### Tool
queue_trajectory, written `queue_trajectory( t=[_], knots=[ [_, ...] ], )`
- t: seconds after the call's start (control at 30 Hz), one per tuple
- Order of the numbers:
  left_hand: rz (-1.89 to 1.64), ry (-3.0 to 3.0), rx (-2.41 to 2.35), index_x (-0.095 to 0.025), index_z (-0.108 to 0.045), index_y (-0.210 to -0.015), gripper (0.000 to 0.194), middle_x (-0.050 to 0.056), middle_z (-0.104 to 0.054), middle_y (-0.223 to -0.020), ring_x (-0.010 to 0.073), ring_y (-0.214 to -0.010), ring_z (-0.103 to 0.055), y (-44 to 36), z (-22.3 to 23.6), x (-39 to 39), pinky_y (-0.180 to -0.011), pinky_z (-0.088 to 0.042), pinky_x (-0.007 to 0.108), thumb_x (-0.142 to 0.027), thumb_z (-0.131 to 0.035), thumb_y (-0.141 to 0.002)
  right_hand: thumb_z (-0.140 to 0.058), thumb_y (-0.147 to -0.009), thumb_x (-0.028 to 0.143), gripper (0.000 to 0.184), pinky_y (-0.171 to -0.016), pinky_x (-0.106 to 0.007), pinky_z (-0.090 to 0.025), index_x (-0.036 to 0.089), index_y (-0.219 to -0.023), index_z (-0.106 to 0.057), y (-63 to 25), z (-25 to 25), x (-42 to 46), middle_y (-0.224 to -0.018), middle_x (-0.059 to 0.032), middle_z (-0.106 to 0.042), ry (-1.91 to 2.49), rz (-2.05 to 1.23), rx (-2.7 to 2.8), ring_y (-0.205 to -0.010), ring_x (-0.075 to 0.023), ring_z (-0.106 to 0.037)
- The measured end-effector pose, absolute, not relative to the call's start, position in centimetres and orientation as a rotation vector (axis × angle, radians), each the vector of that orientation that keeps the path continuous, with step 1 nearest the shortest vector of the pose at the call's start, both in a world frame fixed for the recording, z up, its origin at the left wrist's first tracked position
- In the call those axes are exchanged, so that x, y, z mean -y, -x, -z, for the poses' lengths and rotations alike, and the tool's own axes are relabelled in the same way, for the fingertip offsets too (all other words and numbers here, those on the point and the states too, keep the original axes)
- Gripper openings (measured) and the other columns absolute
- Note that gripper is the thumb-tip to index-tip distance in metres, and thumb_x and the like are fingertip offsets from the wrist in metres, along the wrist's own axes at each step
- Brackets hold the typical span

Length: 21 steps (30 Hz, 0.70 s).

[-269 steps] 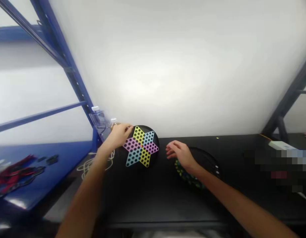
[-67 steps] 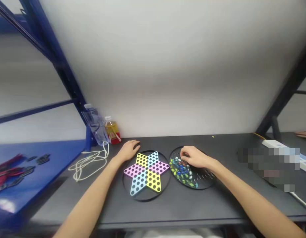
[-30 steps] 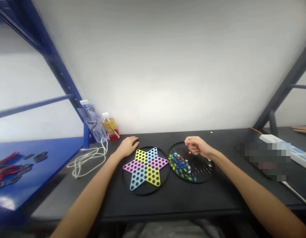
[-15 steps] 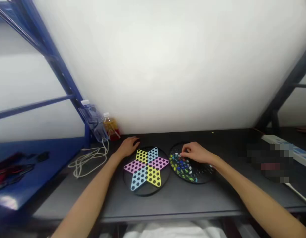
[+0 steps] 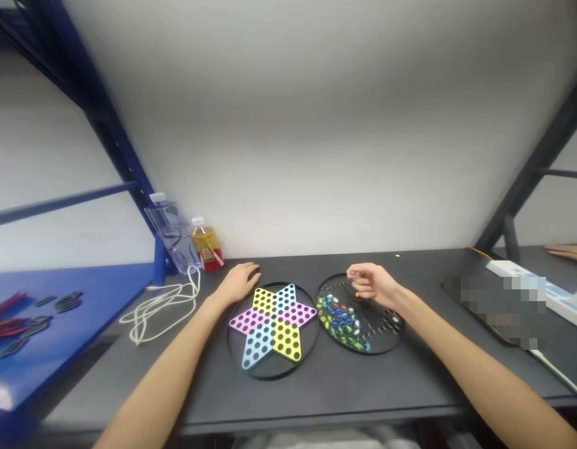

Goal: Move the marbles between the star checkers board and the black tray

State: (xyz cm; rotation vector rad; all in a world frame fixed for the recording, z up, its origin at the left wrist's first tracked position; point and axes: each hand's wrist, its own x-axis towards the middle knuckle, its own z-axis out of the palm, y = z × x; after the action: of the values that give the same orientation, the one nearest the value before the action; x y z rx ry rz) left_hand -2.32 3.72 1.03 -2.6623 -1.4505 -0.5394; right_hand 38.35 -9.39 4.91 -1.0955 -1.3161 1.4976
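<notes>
A Chinese checkers board [image 5: 272, 330] with a star in yellow, blue and pink lies on the dark table. My left hand [image 5: 236, 282] rests on the table at the board's upper left edge, fingers loosely outstretched and holding nothing. To the right, a round black tray [image 5: 377, 324] carries several glass marbles [image 5: 342, 318], gathered in its left half. Over the tray's upper part hovers my right hand [image 5: 375, 285], its fingers curled closed. A small orange marble [image 5: 357, 294] shows at the lower fingers; the inside of the grasp is mostly hidden.
A white cable [image 5: 169, 302], a clear bottle [image 5: 169, 231] and a yellow-red bottle [image 5: 207, 246] are at the left. On the right lie a dark flat device [image 5: 484, 318] and a white power strip [image 5: 517, 274]. Another person's hand [image 5: 569, 251] shows at the far right.
My right hand has risen from the marbles and moved slightly right, fingers curled, with an orange marble now visible. My left hand stays by the board. The camera view has shifted a little.
</notes>
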Motion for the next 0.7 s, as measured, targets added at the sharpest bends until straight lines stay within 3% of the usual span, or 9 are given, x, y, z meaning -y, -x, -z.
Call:
queue_trajectory(
  t=[0.13,0.27,0.43,0.53,0.7],
  knots=[
    [0.533,2.661,1.47,-0.017,-0.062,-0.124,0.054,0.013,-0.059,-0.131,0.0283,-0.122,-0.053,2.3,-1.1,-3.7,-0.107,-0.037,0.043,-0.053,-0.036,-0.092,-0.055,-0.08,0.054,0.039,-0.038,-0.021,-0.009,0.019,-0.067,-0.046,-37.7,-4.7,8.9,-0.057,0.0047,-0.037,0.949,-1.61,1.106,-0.043,-0.0068,-0.026],
    [0.542,2.654,1.472,-0.017,-0.062,-0.125,0.054,0.013,-0.058,-0.131,0.0282,-0.122,-0.053,2.5,-1.0,-3.7,-0.107,-0.037,0.042,-0.052,-0.037,-0.092,-0.056,-0.081,0.058,0.051,-0.04,-0.023,-0.012,0.021,-0.055,-0.033,-36.6,-4.3,9.2,-0.046,0.0084,-0.022,1.215,-1.243,1.357,-0.04,-0.0058,-0.017],
    [0.555,2.663,1.46,-0.018,-0.062,-0.124,0.053,0.013,-0.059,-0.131,0.0278,-0.122,-0.053,2.7,-0.8,-3.9,-0.108,-0.037,0.043,-0.052,-0.037,-0.092,-0.064,-0.076,0.056,0.047,-0.049,-0.024,-0.024,0.015,-0.053,-0.057,-36.5,-5.2,10.5,-0.049,0.0027,-0.045,1.438,-0.717,2.032,-0.049,-0.0086,-0.036],
    [0.549,2.654,1.478,-0.018,-0.063,-0.124,0.053,0.013,-0.059,-0.13,0.0281,-0.122,-0.053,2.7,-0.7,-3.9,-0.107,-0.037,0.043,-0.052,-0.038,-0.092,-0.068,-0.073,0.048,0.032,-0.051,-0.025,-0.026,0.017,-0.066,-0.071,-36.4,-5.6,10.9,-0.055,0.0011,-0.054,1.432,-0.662,2.213,-0.053,-0.0103,-0.042],
    [0.552,2.659,1.448,-0.017,-0.062,-0.124,0.054,0.014,-0.059,-0.13,0.0283,-0.121,-0.053,2.6,-1.0,-3.7,-0.107,-0.038,0.043,-0.052,-0.036,-0.092,-0.068,-0.072,0.039,0.023,-0.051,-0.024,-0.027,0.017,-0.074,-0.075,-36.2,-5.0,10.5,-0.055,0.0013,-0.054,1.408,-0.714,2.281,-0.053,-0.0104,-0.042]
  ],
)
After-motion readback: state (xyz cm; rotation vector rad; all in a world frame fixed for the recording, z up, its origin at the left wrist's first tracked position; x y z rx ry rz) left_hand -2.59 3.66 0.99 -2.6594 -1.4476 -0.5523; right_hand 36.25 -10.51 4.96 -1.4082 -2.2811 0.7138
